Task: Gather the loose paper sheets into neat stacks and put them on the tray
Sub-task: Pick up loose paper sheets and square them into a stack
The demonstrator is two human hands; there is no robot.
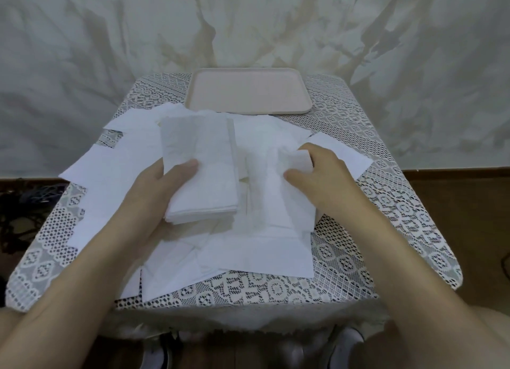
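1. Across the middle of the lace-covered table (358, 230), loose white paper sheets (248, 255) lie scattered and overlapping, some reaching toward the left edge and some toward the right.
2. My left hand (162, 184) is closed on a stack of sheets (202, 170): the thumb presses on top of it and the fingers are hidden beneath. The stack is lifted a little above the loose sheets, its edges roughly lined up, its far end pointing at the tray.
3. My right hand (323, 175) is just right of the stack, pinching the crumpled edge of a single sheet (278, 181) between thumb and fingers. That sheet lies on the pile beside the stack.
4. At the far side of the table sits a pale pink tray (249, 110), with no paper on it. Its near rim is just beyond the farthest sheets.
5. Behind the table hangs a wrinkled pale cloth backdrop (110, 51).
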